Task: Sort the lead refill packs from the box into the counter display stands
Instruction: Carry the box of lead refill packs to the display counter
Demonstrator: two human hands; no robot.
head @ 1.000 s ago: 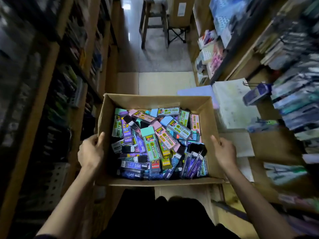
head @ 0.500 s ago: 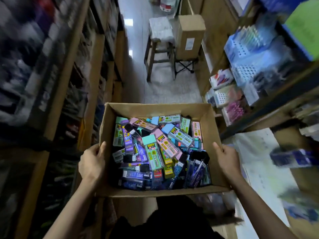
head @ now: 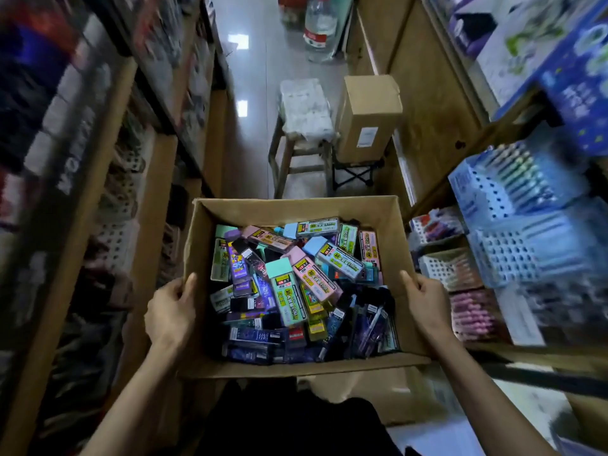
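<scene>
An open cardboard box is held in front of me, in a narrow shop aisle. It is filled with several lead refill packs in mint, pink, blue, purple and black, lying in a loose heap. My left hand grips the box's left wall, thumb over the rim. My right hand grips the right wall the same way. No counter display stand is clearly in view.
Wooden shelves full of stationery line both sides. Blue and white perforated baskets of pens sit on the right shelves. Ahead in the aisle stand a wooden stool, a closed carton on a folding stand, and a large water bottle.
The view has swung upward along the aisle; the paper-covered surface on the right has dropped out of sight. Both hands keep the same grip on the box.
</scene>
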